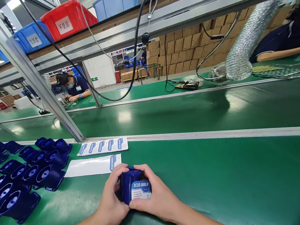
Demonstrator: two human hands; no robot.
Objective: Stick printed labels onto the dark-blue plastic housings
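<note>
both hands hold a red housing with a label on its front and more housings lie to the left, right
Not red: the head view shows a dark blue housing. The left hand and right hand hold it, label on its front, more housings to the left.

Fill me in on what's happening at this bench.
A person grips a blue housing with the left hand and right hand, fingers wrapped round it beside its white label. More blue housings lie to the left on the green bench, with two label sheets behind, one nearly used up.
</note>
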